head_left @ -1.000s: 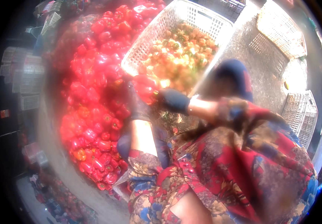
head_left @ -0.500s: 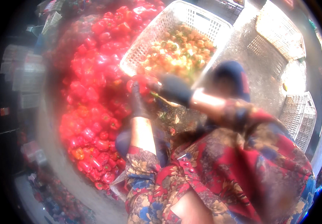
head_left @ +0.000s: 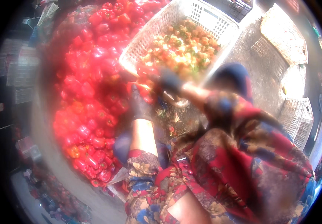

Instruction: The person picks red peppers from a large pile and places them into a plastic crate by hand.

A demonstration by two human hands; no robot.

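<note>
My left hand, in a dark glove, is closed round a red bell pepper below the near left corner of the white basket. My right hand, also dark-gloved, is just right of that pepper and smeared by motion; its fingers cannot be made out. A blurred red patch shows between its fingertips and the basket's rim. Inside the basket lie many pepper cores, pale and orange with green stems. A large heap of red bell peppers spreads along my left side.
A white crate stands at the upper right, and another white crate is nearer on the right. My knee in dark trousers is beside the basket. Small scraps litter the floor between my legs. Stacked pale crates stand far left.
My right hand has shifted slightly up and left, toward the basket's near edge. The pepper in my left hand appears turned, showing a brighter edge. The view has shifted a little.
</note>
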